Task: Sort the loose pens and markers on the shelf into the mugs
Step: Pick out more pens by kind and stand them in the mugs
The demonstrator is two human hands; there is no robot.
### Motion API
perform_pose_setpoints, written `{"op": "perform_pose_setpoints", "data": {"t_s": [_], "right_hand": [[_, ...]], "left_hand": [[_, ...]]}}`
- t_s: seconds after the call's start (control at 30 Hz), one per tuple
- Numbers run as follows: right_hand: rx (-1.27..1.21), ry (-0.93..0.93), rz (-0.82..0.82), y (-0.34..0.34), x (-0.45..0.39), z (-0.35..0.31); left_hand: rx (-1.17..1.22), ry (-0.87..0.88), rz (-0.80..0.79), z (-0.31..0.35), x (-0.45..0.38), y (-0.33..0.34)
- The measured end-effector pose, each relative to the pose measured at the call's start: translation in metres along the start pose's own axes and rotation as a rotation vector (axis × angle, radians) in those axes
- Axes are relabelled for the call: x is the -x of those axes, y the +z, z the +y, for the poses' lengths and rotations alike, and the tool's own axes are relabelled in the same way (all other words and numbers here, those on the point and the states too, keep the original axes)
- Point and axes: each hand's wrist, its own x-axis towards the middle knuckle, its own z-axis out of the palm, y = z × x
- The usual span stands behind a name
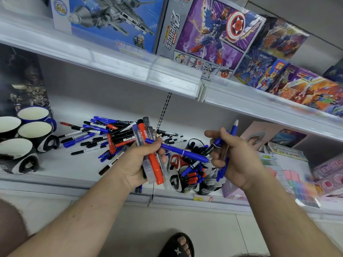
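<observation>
Head view: left hand (143, 160) grips a marker bundle (148, 145); right hand (235, 156) grips blue pens (222, 164). Sorting step underway, judged. Next: drop them into filled mugs (187, 175) just below the hands.

The left hand (143, 160) covers the middle of the bundle of markers (148, 145) it grips, so how many it holds cannot be counted. The mugs (187, 182) below the hands are largely hidden by both hands and by the pens standing in them, and the right hand (235, 156) hides most of the pens it holds. At the right edge the coloured packets (306, 188) are blurred, and the leftmost mug (7, 125) is cut off by the frame.
</observation>
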Motion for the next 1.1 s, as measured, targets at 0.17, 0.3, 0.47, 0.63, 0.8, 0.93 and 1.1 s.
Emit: {"op": "perform_pose_setpoints", "data": {"t_s": [0.17,0.3,0.47,0.63,0.8,0.93,1.1], "right_hand": [[0.235,-0.246,0.152,0.004,0.002,0.004],[0.153,-0.217,0.053,0.017,0.008,0.007],[0.039,-0.123,0.075,0.04,0.0,0.022],[0.011,0.016,0.151,0.035,-0.013,0.039],[0.384,-0.278,0.308,-0.001,-0.034,0.032],[0.851,-0.474,0.411,-0.038,-0.047,0.03],[1.125,-0.405,0.469,-0.052,-0.076,0.076]], "left_hand": [[0.271,0.073,0.059,0.001,-0.004,0.0],[0.227,0.096,0.07,-0.001,-0.003,0.005],[0.05,0.056,0.026,-0.012,0.003,0.012],[-0.128,0.074,0.01,-0.013,0.002,0.008],[-0.25,0.082,0.118,-0.012,-0.012,-0.012],[-0.195,0.093,0.272,-0.015,-0.032,-0.035],[-0.198,0.096,0.316,-0.028,-0.046,-0.039]]}}
